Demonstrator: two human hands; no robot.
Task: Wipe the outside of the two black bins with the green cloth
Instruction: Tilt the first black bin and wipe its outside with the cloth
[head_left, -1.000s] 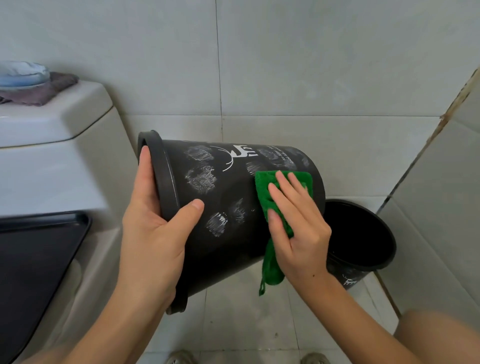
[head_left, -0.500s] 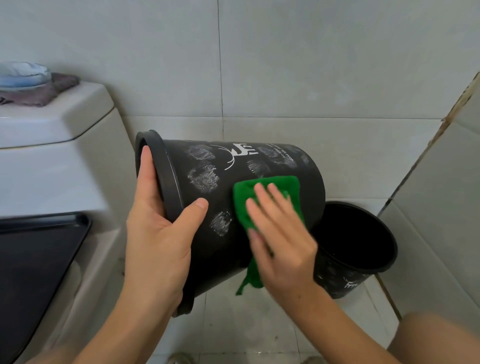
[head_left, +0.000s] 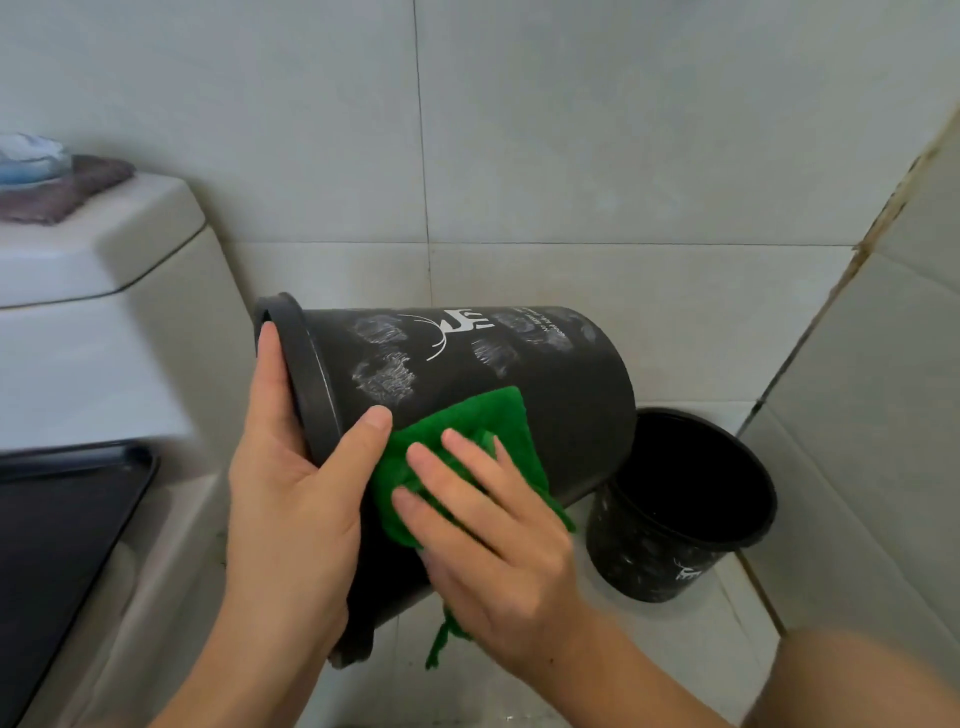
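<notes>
Both hands on tilted bin (head_left: 545, 395): left (head_left: 291, 499) grips rim, right (head_left: 493, 545) seemingly flat on cloth (head_left: 467, 431).

Soft, even light fills the room, dim rather than bright, with no hard shadows on the wall tiles (head_left: 623, 130). The upright bin (head_left: 680, 509) is pitch dark inside. A dull sheen lies along the tilted bin (head_left: 561, 374). The right hand (head_left: 498, 551) smears slightly with motion. Tile lines bow toward the edges, and the bottom right corner is blurred.
</notes>
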